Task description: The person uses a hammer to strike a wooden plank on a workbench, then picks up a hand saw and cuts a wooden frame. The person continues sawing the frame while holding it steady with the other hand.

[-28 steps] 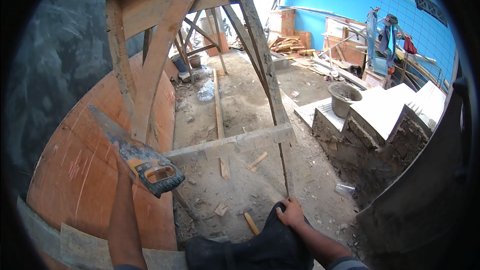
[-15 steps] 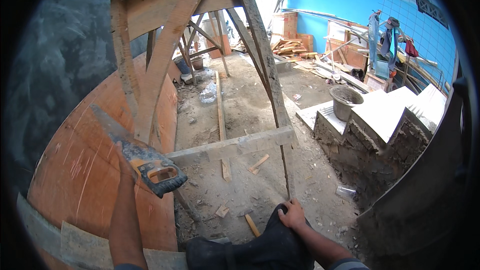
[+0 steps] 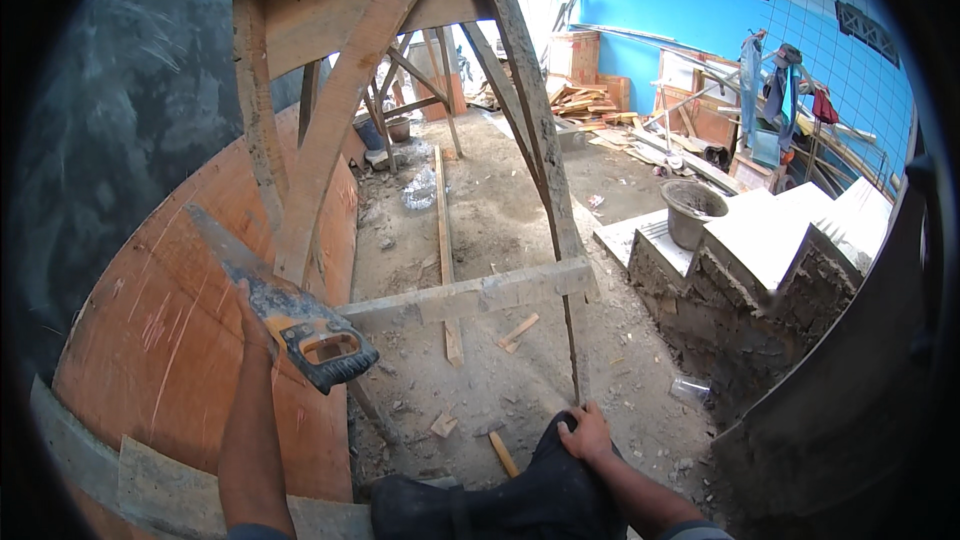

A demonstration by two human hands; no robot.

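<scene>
My left hand [image 3: 256, 328] is closed on a hand saw [image 3: 300, 325], gripping it at the blade's lower edge just beside the black and orange handle. The saw's blade points up and away to the left, in front of a large curved plywood sheet [image 3: 190, 340]. Over my bent knee in dark trousers [image 3: 545, 480] lies my right hand [image 3: 588, 433], thumb apart from the fingers and no tool in it; the far fingertips are partly hidden. The right hand is close to the foot of a rough wooden leg [image 3: 574, 350] of a trestle frame.
A wooden crossbar [image 3: 470, 292] spans the trestle ahead of me. On the dusty floor lie a long batten [image 3: 442, 240], wood scraps [image 3: 518, 330], a wooden tool handle [image 3: 503, 454] and a clear plastic cup [image 3: 690, 390]. At right, a bucket [image 3: 690, 210] stands on white-topped steps [image 3: 765, 230].
The view has shifted very slightly. Both hands and the saw stay practically where they were.
</scene>
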